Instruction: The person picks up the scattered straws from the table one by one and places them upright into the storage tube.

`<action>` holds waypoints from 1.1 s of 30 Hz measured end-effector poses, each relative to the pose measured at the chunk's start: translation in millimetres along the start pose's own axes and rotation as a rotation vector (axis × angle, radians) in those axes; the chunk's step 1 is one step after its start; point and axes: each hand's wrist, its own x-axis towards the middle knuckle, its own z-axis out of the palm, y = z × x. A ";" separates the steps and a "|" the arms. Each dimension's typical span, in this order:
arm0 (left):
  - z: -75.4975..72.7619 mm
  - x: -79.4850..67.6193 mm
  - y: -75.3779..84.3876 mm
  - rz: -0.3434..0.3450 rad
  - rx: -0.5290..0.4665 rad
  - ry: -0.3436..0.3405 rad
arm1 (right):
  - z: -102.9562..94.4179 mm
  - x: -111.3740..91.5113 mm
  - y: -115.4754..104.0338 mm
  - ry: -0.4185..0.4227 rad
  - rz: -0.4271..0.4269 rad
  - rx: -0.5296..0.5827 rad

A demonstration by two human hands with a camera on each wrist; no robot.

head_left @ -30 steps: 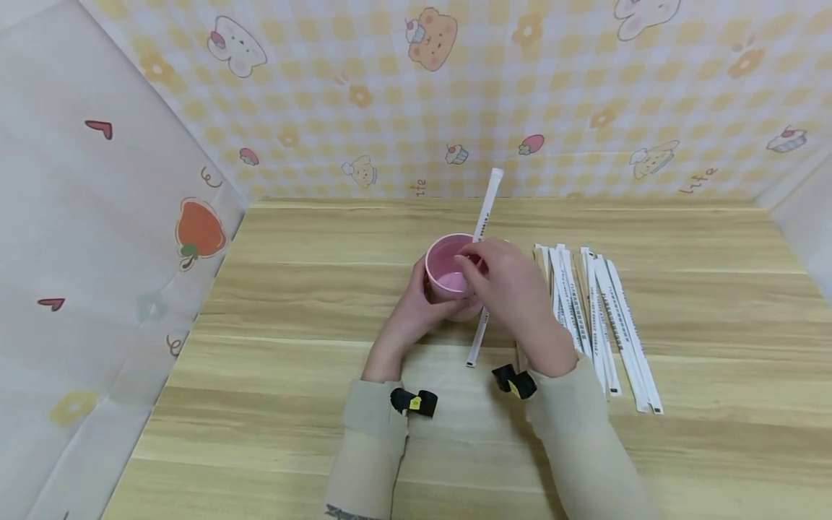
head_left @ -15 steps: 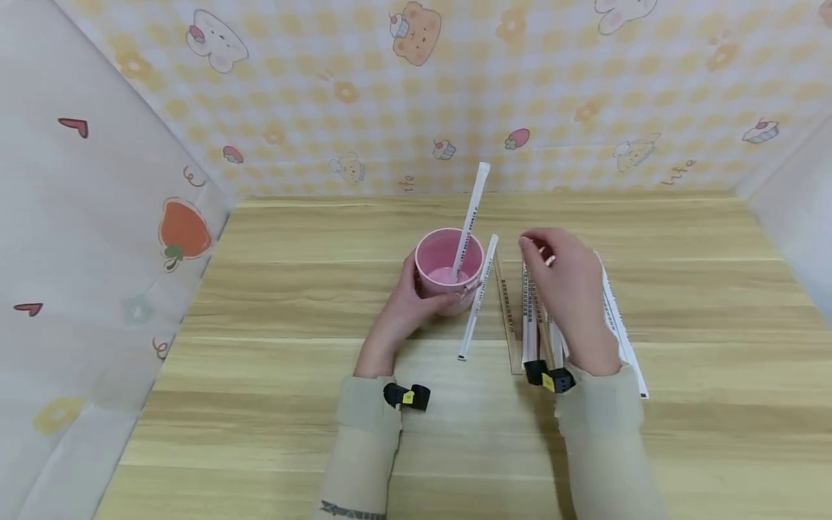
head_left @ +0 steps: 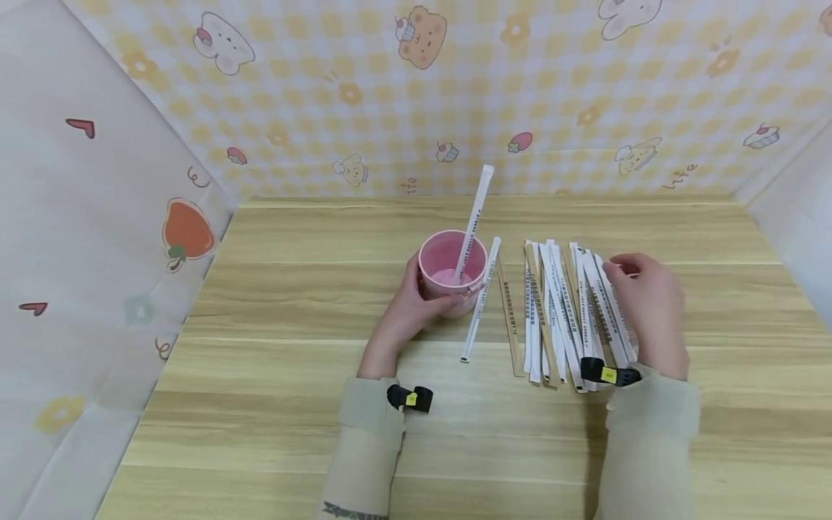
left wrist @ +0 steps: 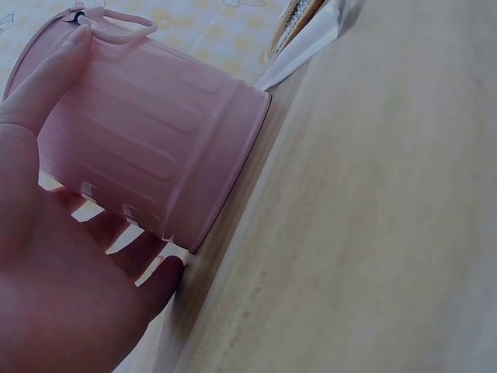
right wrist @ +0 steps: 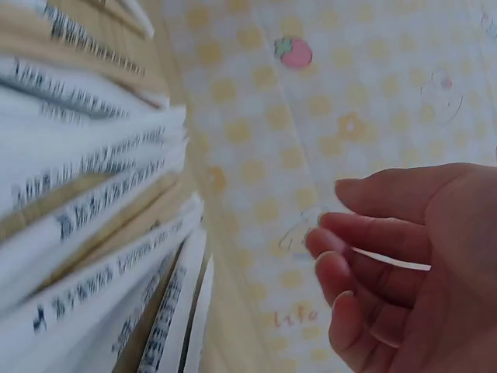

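Note:
My left hand (head_left: 416,303) holds the pink cup (head_left: 477,303) round its side, thumb near the front and fingers behind. In the left wrist view the cup (left wrist: 147,116) shows ribbed walls and a small loop handle (left wrist: 124,29). One slim white paper-wrapped stick (head_left: 477,202) leans upright inside it, rising well above the rim. My right hand (head_left: 650,307) is at the right end of a row of printed paper-wrapped sticks (head_left: 559,310). In the right wrist view the fingers (right wrist: 373,225) are loosely curled with nothing between them, beside the wrapped sticks (right wrist: 85,186).
A single white wrapped stick (head_left: 473,332) lies just right of the cup, and a brown one (head_left: 510,318) lies beside it. The wooden table (head_left: 292,404) meets a yellow checked wall covering (head_left: 390,108) at the back and a white one (head_left: 84,217) on the left.
My right hand has let go of the stick now standing in the cup and moved right, across the row of wrapped sticks to its right end. My left hand stays on the cup.

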 end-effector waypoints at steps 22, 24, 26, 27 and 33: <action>0.4 2.1 -7.4 0.007 0.023 0.005 | 3.8 8.4 49.2 -0.334 0.155 -0.018; 1.4 -0.9 -0.7 0.000 0.031 0.005 | 4.2 8.0 50.3 -0.340 0.155 -0.026; 2.4 -3.4 4.7 -0.008 0.040 0.005 | 4.3 7.7 50.6 -0.349 0.170 -0.031; 2.7 -3.8 5.8 -0.009 0.038 0.004 | 4.3 7.7 50.6 -0.352 0.170 -0.041; 1.2 1.0 -2.3 -0.011 0.004 0.002 | 4.8 7.9 48.7 -0.378 0.184 -0.052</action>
